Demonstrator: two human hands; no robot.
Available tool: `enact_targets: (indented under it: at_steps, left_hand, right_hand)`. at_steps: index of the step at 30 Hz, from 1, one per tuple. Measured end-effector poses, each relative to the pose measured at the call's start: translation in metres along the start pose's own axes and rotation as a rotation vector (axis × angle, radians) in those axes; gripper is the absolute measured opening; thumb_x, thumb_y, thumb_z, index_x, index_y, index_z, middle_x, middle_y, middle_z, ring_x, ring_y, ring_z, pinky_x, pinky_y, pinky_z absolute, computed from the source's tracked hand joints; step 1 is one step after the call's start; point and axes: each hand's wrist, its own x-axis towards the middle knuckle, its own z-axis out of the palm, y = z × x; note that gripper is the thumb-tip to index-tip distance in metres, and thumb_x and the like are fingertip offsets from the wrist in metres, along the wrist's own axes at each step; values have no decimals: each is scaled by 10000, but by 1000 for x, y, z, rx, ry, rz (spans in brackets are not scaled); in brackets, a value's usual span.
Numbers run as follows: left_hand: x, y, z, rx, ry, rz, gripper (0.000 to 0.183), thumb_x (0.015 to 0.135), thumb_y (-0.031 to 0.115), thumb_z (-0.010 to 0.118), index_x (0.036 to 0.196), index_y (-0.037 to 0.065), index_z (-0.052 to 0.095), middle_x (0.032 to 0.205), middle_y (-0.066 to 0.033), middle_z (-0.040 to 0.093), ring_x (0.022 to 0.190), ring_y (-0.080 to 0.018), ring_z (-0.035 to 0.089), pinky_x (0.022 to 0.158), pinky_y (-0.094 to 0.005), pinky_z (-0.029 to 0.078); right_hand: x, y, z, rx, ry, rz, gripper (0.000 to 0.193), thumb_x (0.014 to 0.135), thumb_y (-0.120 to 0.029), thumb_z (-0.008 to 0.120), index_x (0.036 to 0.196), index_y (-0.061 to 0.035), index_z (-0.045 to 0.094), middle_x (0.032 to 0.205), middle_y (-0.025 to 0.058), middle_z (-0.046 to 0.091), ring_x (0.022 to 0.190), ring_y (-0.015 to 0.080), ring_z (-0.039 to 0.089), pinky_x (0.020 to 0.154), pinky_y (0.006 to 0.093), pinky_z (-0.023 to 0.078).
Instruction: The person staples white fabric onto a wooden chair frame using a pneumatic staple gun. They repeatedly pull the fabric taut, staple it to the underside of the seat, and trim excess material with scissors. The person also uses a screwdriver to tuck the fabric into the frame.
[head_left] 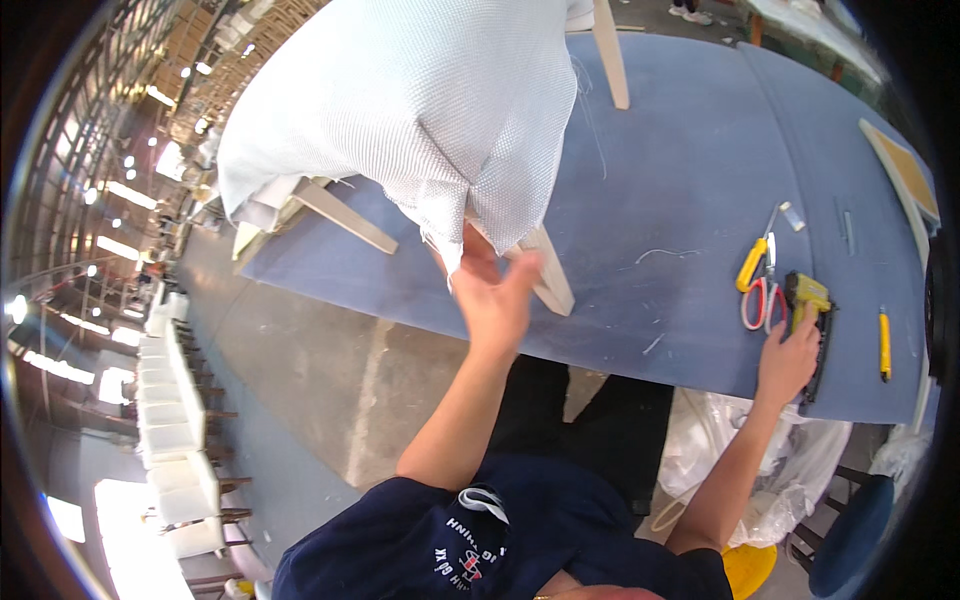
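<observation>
A chair seat covered in pale grey-white woven fabric stands on wooden legs on the blue-grey table. My left hand is at its near corner, beside a wooden leg. The fingers go up behind the gathered fabric edge and are partly hidden; the thumb lies near the leg. Over at the right, my right hand has its fingers around the handle of a yellow-green and black staple gun, which lies on the table. Scissors with red and white handles lie just left of it.
A yellow-handled screwdriver-like tool lies by the scissors, and a yellow cutter farther right. Loose threads are scattered on the table. Clear plastic wrapping hangs below the front edge. Rows of white chairs stand at left.
</observation>
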Motion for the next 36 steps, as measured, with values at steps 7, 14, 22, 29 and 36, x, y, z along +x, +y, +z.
enact_targets:
  at_steps: [7, 14, 22, 29, 36]
  left_hand:
    - [14, -8, 21, 171, -82, -165, 503, 910, 122, 843, 1283, -19, 536, 1069, -90, 688, 933, -172, 675, 838, -347, 567]
    - [25, -17, -13, 233, -155, -231, 551, 893, 142, 866, 1312, -50, 561, 1189, -144, 692, 1082, -200, 660, 926, -374, 545]
    - [23, 1, -84, -58, -81, -348, 705, 892, 150, 882, 1463, -41, 515, 1326, -130, 663, 1193, -217, 641, 1035, -379, 518]
    - [62, 49, -63, -349, 180, -154, 631, 935, 276, 867, 1399, -55, 596, 1301, -102, 652, 1149, -173, 595, 1010, -329, 479]
    - [71, 55, -63, -51, 53, -109, 527, 934, 240, 874, 1300, -77, 664, 1196, -109, 709, 1087, -178, 648, 983, -329, 515]
  right_hand:
    - [-3, -2, 0, -39, 32, -30, 627, 968, -257, 678, 1552, -116, 497, 1263, 213, 663, 1118, 401, 672, 934, 528, 537]
    - [0, 14, 15, 0, 11, -62, 660, 965, -220, 677, 1582, -130, 463, 1270, 215, 656, 1127, 416, 659, 952, 536, 525]
    - [6, 12, 8, 96, 189, -5, 577, 936, -138, 676, 1504, -146, 577, 1365, 214, 637, 1208, 417, 636, 1046, 504, 505]
    - [-26, -209, -85, 1180, -464, -424, 319, 1011, -152, 728, 1304, -28, 715, 1157, 84, 746, 1057, 149, 672, 942, 307, 513]
    - [1, -209, -79, 1037, -517, -542, 434, 972, -200, 769, 1377, -62, 695, 1320, 143, 724, 1185, 270, 691, 1059, 390, 510]
